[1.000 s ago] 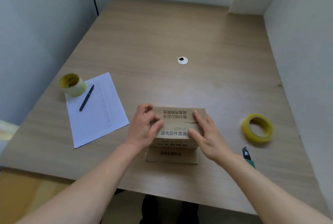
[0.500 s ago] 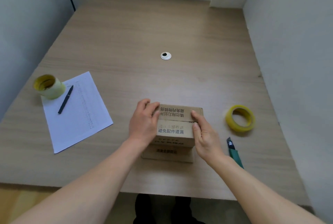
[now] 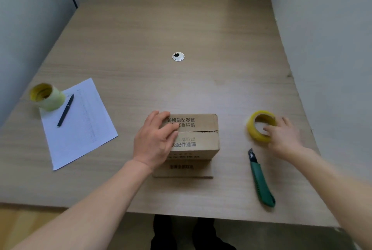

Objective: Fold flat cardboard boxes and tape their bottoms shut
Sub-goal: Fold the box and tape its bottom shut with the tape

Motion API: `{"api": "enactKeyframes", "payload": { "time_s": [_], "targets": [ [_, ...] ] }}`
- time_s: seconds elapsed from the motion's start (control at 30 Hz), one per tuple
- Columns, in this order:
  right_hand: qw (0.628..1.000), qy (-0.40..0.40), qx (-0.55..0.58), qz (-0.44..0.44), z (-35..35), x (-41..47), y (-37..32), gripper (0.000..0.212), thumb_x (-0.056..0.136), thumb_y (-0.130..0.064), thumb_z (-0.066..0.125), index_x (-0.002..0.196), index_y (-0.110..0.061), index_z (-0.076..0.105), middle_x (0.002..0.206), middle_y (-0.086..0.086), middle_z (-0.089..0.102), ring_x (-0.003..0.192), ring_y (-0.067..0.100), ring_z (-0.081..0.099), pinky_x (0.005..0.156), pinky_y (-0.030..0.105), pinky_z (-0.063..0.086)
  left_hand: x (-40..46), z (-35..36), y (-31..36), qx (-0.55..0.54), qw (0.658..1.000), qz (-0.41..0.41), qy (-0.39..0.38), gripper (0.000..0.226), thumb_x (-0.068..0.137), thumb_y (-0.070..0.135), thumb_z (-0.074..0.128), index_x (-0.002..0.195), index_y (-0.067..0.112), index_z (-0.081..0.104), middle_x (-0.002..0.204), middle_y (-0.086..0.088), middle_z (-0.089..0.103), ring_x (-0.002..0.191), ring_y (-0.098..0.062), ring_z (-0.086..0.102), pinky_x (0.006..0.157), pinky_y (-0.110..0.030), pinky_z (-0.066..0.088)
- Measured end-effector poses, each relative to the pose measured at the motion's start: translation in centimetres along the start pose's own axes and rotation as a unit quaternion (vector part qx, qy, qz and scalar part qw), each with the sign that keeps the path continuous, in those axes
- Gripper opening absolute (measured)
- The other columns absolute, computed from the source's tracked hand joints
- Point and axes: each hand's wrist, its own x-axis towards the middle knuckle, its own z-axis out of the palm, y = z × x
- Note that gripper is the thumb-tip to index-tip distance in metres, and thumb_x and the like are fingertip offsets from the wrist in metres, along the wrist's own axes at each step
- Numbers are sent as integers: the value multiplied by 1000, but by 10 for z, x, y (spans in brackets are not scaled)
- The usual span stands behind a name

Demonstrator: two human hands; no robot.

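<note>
Right hand [image 3: 281, 137] has left the box [image 3: 198, 135] and now has its grip on the tape roll [image 3: 259, 127]. Left hand [image 3: 155, 139] lies flat; keep those flaps pressed till tape lands.

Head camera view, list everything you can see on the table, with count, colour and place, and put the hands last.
cardboard box: one, brown, near middle of the table, flaps folded shut
tape roll: one, yellow, right of the box
utility knife: one, green, near right, in front of the tape roll
stacked tape rolls: pale yellow, far left, on the paper's corner; count unclear
paper sheet: one, white, left
pen: one, dark, on the paper
cable grommet: one, white, table centre
table: one, light wood
left hand: flat on the box
right hand: at the tape roll, fingers in its hole
</note>
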Motion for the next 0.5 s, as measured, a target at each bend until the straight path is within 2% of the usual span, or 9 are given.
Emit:
{"api": "enactKeyframes", "payload": {
  "time_s": [0.1,0.17,0.2,0.23,0.27,0.33,0.43,0.5],
  "targets": [
    [999,12,-25,-31,10,6,10,26,90,-29,56,112,-39,63,150,4,29,146,29,13,111,44,26,2,-1,1,-7,1000,-7,-3,38,91,41,47,101,20,76,128,-8,62,127,-38,49,98,-44,48],
    [996,54,33,-67,4,10,9,22,91,-30,57,112,-27,62,142,6,40,141,31,24,103,44,33,2,0,1,-12,1000,-11,-1,38,91,42,47,101,20,77,128,-8,62,127,-38,49,99,-43,47],
    [986,67,129,-87,-7,9,6,20,90,-29,58,106,-18,63,129,9,51,132,33,37,95,45,38,3,1,1,-12,1000,-13,-1,38,91,42,48,101,20,77,128,-8,62,127,-38,49,100,-42,47],
    [955,61,271,-101,-22,6,-2,18,90,-28,57,97,-12,62,111,10,60,116,34,49,87,45,41,3,1,2,-12,1000,-14,-1,37,91,42,49,101,20,77,129,-8,61,127,-38,49,101,-42,46],
    [902,47,415,-113,-41,0,-12,16,89,-26,54,90,-11,60,93,9,65,99,34,56,80,46,42,3,1,2,-12,1000,-15,-2,34,91,41,51,101,21,77,129,-9,61,128,-38,49,102,-42,45],
    [794,60,582,-164,-77,-17,-39,13,85,-20,50,82,-12,60,73,7,68,77,30,59,70,42,43,4,1,2,-14,1000,-18,-6,26,89,36,59,101,20,77,130,-12,60,128,-40,48,105,-45,43],
    [699,63,661,-266,-113,-44,-85,16,76,-14,45,76,-10,61,60,13,62,58,23,54,55,29,42,5,0,3,-29,999,-33,-15,20,87,30,67,103,20,75,133,-13,57,132,-39,44,108,-44,39],
    [682,25,661,-312,-118,-59,-115,14,73,-10,44,72,-8,58,57,15,59,54,21,52,52,25,41,5,-2,4,-46,998,-52,-15,19,87,28,70,103,19,74,135,-12,55,134,-37,41,110,-40,35]
  ]
}}
